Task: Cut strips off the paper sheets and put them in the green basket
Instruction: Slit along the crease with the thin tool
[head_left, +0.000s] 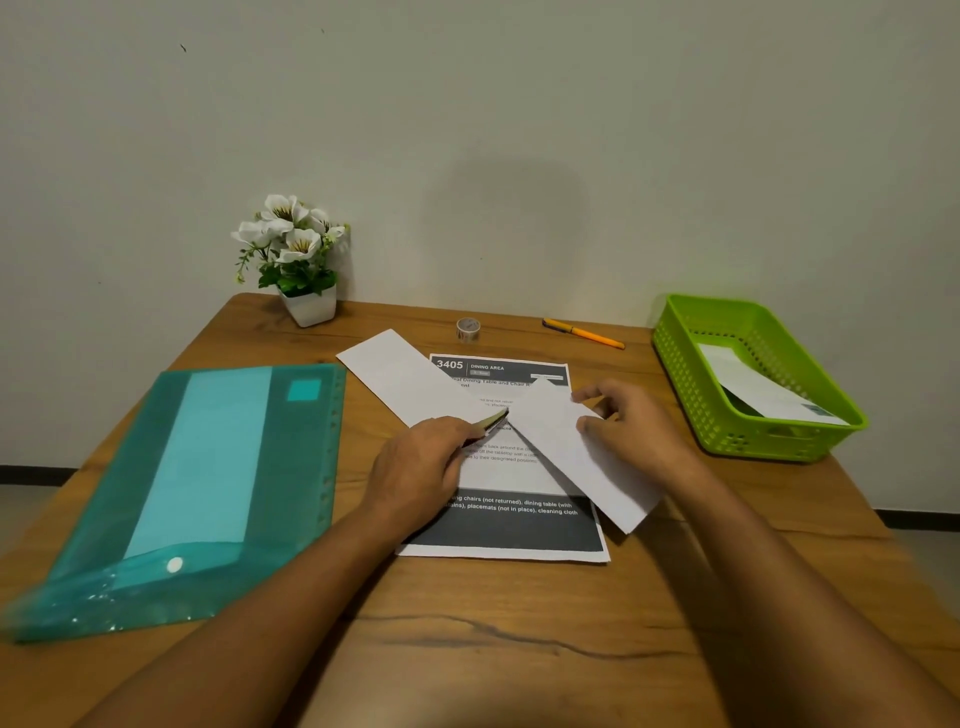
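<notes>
Holding a cutter (491, 420), the left hand (423, 475) curls round it, tip at the white paper (563, 457). The right hand (631, 428) pinches that paper above a printed sheet (509, 525). A strip (753, 389) lies in the green basket (691, 400), far right on the bench (519, 649).

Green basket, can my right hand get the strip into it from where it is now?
Probably yes. The right hand, pinching the strip, sits just left of the basket. Only bare table lies between, and the basket's top is open, with one paper inside.
</notes>
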